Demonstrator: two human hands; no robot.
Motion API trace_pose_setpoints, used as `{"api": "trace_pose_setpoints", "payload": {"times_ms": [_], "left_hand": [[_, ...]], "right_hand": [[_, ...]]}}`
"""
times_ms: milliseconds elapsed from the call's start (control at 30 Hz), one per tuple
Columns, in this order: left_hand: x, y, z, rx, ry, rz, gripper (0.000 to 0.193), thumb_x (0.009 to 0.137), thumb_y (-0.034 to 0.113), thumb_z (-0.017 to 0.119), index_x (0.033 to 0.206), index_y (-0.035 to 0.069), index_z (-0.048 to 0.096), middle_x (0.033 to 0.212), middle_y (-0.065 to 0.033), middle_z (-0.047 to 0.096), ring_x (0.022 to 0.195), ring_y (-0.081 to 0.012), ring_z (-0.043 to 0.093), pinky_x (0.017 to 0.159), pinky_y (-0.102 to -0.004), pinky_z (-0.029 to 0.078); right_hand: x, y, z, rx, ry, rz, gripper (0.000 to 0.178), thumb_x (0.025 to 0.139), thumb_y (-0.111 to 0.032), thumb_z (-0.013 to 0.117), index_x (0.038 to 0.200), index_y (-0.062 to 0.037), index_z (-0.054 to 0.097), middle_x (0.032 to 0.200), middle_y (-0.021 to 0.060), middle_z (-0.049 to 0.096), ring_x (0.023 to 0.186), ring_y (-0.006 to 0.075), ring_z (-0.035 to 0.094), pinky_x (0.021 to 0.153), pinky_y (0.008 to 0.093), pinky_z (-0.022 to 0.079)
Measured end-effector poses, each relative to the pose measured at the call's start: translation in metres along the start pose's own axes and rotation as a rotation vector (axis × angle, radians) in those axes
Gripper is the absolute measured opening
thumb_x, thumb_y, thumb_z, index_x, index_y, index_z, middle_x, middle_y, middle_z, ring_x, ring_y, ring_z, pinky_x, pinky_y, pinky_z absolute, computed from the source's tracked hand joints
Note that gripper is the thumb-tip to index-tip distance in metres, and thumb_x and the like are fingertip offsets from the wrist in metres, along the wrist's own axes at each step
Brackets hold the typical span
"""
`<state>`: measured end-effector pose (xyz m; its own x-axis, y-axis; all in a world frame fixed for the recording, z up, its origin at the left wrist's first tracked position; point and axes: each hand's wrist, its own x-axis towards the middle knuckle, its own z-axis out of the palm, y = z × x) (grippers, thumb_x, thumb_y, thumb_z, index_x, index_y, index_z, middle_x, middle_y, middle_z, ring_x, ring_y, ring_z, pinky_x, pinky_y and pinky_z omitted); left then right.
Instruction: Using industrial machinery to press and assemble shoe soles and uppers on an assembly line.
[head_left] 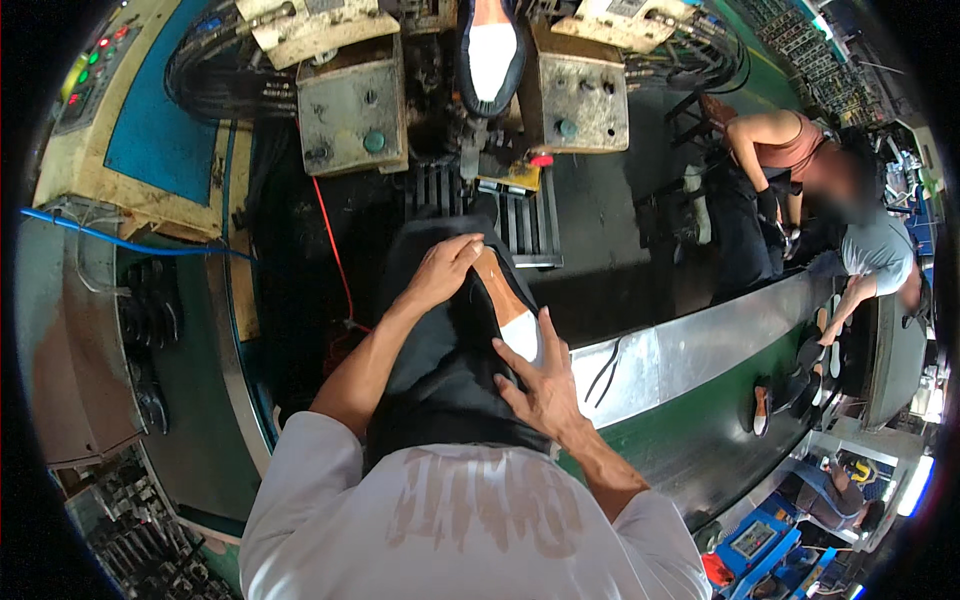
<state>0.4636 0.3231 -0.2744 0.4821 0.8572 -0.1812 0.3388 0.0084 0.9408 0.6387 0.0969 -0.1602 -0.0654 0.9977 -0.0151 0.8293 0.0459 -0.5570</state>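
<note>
A dark shoe upper (503, 287) lies bottom side up over my lap, its underside tan toward the far end and white toward the near end. My left hand (447, 270) is closed around the far end, with thumb and fingers at its rim. At the white near end is my right hand (545, 388), its fingers spread to either side and gripping the edges. What lies beneath the upper is hidden by my hands and dark trousers.
Ahead stands a machine with a similar shoe (492, 62) mounted on it, between two control boxes (352, 108) (580, 100). A metal-edged green conveyor (680, 440) runs along the right, carrying shoes (762, 405). Two people (770, 150) (875, 255) work beyond it. A red cable (333, 235) hangs left.
</note>
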Motion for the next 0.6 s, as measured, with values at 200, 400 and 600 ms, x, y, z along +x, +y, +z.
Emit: {"api": "trace_pose_setpoints", "payload": {"times_ms": [200,400,600], "left_hand": [[0.155,0.068,-0.101,-0.256,0.487,0.218,0.071,0.111,0.05,0.062,0.16,0.0,0.052,0.159,-0.0214,0.06,0.148,-0.0313,0.057,0.124,-0.0422,0.041],[0.271,0.165,-0.143,-0.771,0.026,0.055,0.079,0.102,0.055,0.075,0.159,0.008,0.048,0.141,-0.0098,0.067,0.127,-0.0238,0.065,0.106,-0.0437,0.056],[0.191,0.165,-0.168,-0.884,-0.051,0.152,0.07,0.11,0.032,0.068,0.168,0.007,0.039,0.149,-0.0118,0.064,0.13,-0.0259,0.067,0.111,-0.0426,0.055]], "right_hand": [[0.019,0.005,-0.043,-0.011,0.202,0.129,0.054,0.087,-0.026,0.087,0.14,-0.0193,0.078,0.169,0.0442,0.026,0.144,0.0571,0.049,0.117,0.0578,0.046],[0.112,0.005,-0.105,-0.098,0.387,0.104,0.057,0.084,-0.021,0.087,0.14,-0.0185,0.078,0.173,0.0374,0.028,0.146,0.0526,0.049,0.119,0.0572,0.044],[0.264,-0.011,-0.139,-0.179,0.495,-0.145,0.057,0.085,-0.027,0.087,0.141,-0.0293,0.077,0.167,0.0407,0.034,0.139,0.0585,0.051,0.116,0.0602,0.048]]}}
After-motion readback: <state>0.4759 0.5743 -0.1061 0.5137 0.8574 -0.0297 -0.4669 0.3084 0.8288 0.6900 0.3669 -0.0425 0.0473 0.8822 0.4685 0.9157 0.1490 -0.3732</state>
